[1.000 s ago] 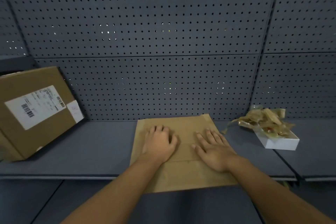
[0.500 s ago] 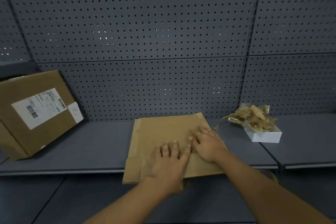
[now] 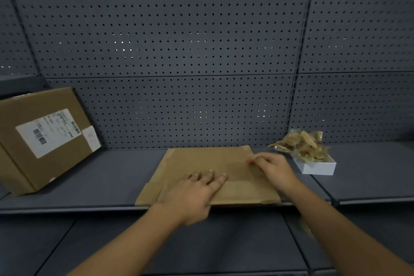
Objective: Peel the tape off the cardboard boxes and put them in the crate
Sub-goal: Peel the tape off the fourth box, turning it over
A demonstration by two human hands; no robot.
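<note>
A flattened brown cardboard box [image 3: 201, 161] lies on the grey shelf [image 3: 112, 177], its front edge at the shelf's lip. My left hand [image 3: 192, 192] rests flat on the near middle of the cardboard, fingers straight and spread. My right hand [image 3: 272, 169] sits at the cardboard's right side with its fingers curled, pinching the end of a clear tape strip [image 3: 257, 172] that runs along that side. No crate is in view.
A bigger closed cardboard box [image 3: 42, 139] with a white barcode label leans at the left of the shelf. A small white tray [image 3: 318, 168] heaped with crumpled peeled tape [image 3: 300, 143] stands at the right. Grey pegboard wall behind; another shelf below.
My left hand slid back to the near middle of the cardboard. My right hand moved right to the box's side and curled its fingers onto the tape. The cardboard shifted forward.
</note>
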